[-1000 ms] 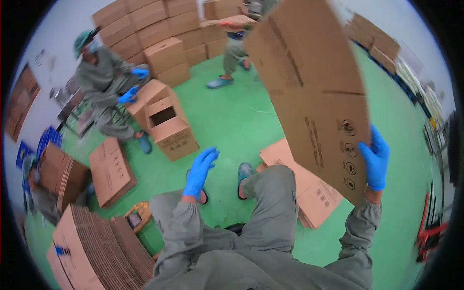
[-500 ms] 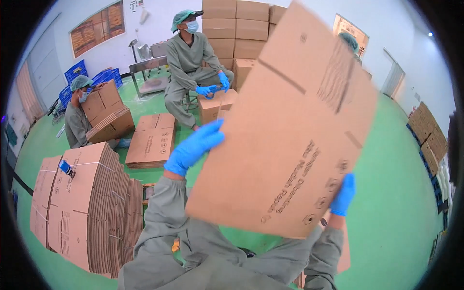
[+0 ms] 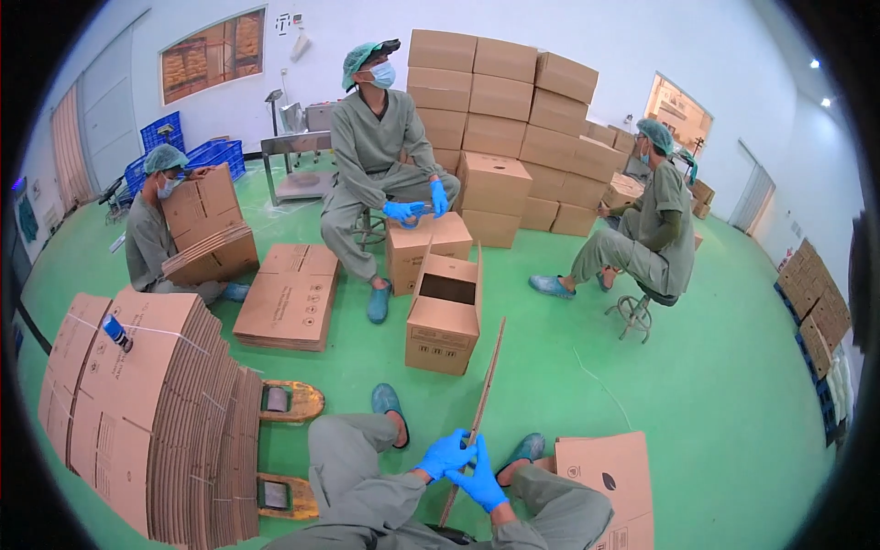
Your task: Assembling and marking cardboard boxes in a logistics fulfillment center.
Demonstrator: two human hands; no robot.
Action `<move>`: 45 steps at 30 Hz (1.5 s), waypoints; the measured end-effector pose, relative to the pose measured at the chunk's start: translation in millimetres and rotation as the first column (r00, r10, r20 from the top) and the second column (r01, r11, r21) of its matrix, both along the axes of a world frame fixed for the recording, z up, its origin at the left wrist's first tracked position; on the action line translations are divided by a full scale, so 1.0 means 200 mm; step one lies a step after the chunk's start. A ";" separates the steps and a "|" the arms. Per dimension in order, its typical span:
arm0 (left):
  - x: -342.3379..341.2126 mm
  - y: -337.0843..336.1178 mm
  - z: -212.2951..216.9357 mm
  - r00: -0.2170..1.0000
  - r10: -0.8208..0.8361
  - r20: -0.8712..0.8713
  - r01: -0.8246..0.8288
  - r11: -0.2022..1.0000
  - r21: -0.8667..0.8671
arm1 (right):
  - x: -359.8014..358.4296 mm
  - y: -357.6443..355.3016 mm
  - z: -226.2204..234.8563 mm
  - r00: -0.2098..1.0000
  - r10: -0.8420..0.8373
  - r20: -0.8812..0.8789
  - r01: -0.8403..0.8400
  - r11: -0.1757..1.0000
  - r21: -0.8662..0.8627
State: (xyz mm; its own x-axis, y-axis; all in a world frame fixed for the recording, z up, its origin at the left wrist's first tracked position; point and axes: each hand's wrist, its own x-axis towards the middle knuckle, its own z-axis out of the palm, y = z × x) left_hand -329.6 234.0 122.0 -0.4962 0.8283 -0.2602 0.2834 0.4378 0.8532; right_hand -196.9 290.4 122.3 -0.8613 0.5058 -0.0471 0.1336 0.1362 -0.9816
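Observation:
A flattened brown cardboard box (image 3: 483, 396) stands edge-on between my knees, seen as a thin slanted strip. My left hand (image 3: 443, 454) and my right hand (image 3: 480, 481), both in blue gloves, grip its lower part from either side, close together. My grey-trousered legs and blue shoes frame them on the green floor.
A tall bundle of flat cartons (image 3: 147, 403) lies at my left on a pallet jack (image 3: 284, 401). More flat cartons (image 3: 610, 486) lie at my right. An open-topped box (image 3: 445, 316) stands ahead. Three seated co-workers (image 3: 376, 156) and stacked boxes (image 3: 513, 110) fill the back.
The flat carton, held broadside and high before, has been turned edge-on and lowered between my knees. My hands came together on its lower part, and my view lifted to the room.

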 end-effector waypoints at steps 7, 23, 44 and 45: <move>-0.09 0.49 -0.09 0.917 0.371 0.145 -0.397 0.876 0.272 | 0.09 0.02 -0.09 0.979 0.023 0.203 0.031 0.966 -0.258; -0.35 -0.16 0.17 0.989 -0.082 -0.126 0.089 0.995 0.051 | 0.37 0.45 0.03 0.842 -0.539 -0.012 0.521 0.808 0.273; -0.03 0.11 -0.23 0.737 -0.669 0.096 0.585 0.560 -0.587 | 0.11 0.56 0.17 0.865 -0.315 0.390 0.083 0.858 0.507; 0.03 0.16 -0.28 0.734 -0.678 -0.038 0.457 0.535 -0.711 | 0.14 0.55 0.14 0.855 -0.369 0.366 0.114 0.820 0.560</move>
State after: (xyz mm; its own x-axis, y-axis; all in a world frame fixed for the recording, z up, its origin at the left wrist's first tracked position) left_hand -323.5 265.4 66.7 -0.1161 0.6483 -0.7525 0.8369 0.4719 0.2775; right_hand -169.2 400.2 150.9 -0.6544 0.7532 -0.0665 0.6270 0.4914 -0.6045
